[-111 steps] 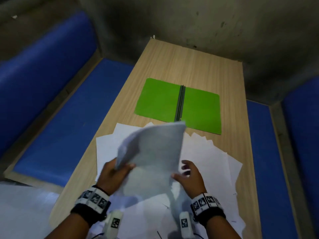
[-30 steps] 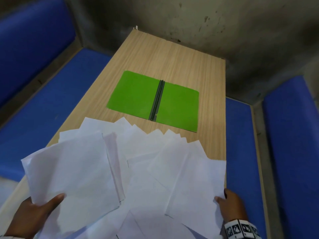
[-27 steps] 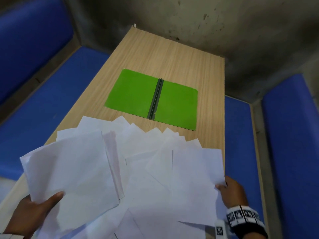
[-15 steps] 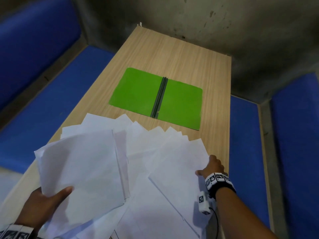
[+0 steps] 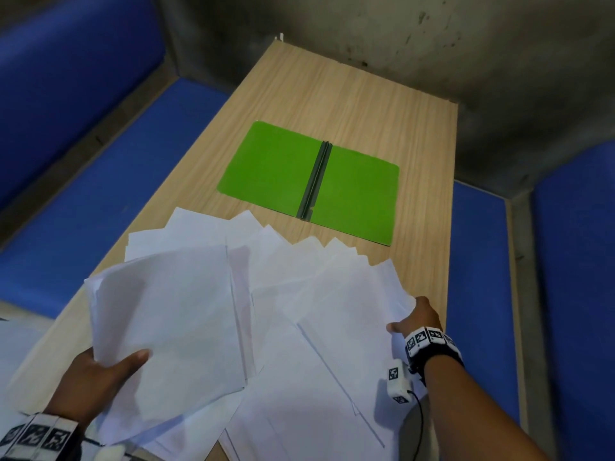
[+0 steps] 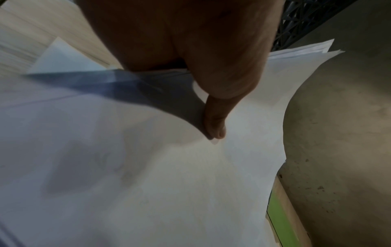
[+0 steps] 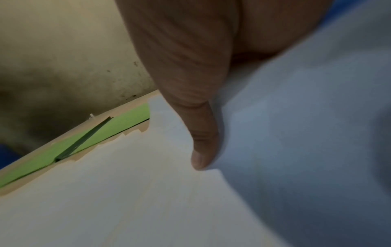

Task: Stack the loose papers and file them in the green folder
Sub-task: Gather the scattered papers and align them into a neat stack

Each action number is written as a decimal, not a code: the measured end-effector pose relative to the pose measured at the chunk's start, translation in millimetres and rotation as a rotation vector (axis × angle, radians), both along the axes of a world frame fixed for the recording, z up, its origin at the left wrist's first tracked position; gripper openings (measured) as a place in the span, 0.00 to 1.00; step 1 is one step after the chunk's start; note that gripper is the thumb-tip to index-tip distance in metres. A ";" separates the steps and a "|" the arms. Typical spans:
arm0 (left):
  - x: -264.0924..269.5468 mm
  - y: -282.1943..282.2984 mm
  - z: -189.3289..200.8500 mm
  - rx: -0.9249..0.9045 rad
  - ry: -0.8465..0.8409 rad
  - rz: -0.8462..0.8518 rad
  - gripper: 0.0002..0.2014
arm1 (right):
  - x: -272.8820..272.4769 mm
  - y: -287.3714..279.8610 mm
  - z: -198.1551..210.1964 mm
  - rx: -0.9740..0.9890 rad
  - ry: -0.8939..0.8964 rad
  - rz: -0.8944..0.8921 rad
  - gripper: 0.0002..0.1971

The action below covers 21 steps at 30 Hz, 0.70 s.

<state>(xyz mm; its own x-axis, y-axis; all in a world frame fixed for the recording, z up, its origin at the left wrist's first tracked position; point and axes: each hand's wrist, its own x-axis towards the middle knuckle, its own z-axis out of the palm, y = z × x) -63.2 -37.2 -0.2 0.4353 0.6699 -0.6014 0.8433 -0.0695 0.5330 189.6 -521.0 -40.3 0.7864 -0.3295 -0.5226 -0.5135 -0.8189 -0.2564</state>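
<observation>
The left hand (image 5: 100, 374), lower left of the frame, grips a small stack (image 5: 166, 327) of gathered sheets, thumb on top. The right hand (image 5: 417, 316), at right, pinches the right edge of the loose papers (image 5: 316, 294) fanned across the counter (image 5: 349, 94). That fan spreads leftward from it toward the stack. The green folder (image 5: 309, 181) lies open above them, spine running up-frame, nearer the right hand.
</observation>
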 end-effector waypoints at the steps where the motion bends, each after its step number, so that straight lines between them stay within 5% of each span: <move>1: 0.4 0.8 0.6 0.001 0.000 -0.007 0.36 | -1.8 -0.4 1.4 0.005 -0.012 0.006 0.49; 6: 3.8 0.9 5.3 -0.019 -0.033 -0.027 0.31 | -16.5 -2.4 11.7 -0.072 -0.046 0.075 0.41; 12: 7.6 -2.4 8.4 -0.014 -0.070 -0.073 0.21 | -46.7 -29.6 27.5 -0.033 -0.151 -0.056 0.36; 16: 7.5 0.9 6.8 -0.025 -0.086 -0.093 0.22 | -83.3 -43.8 50.1 0.136 -0.128 -0.258 0.17; 21: 6.2 2.6 4.8 -0.024 -0.060 -0.133 0.22 | -152.1 -16.8 47.9 0.284 -0.106 -0.283 0.26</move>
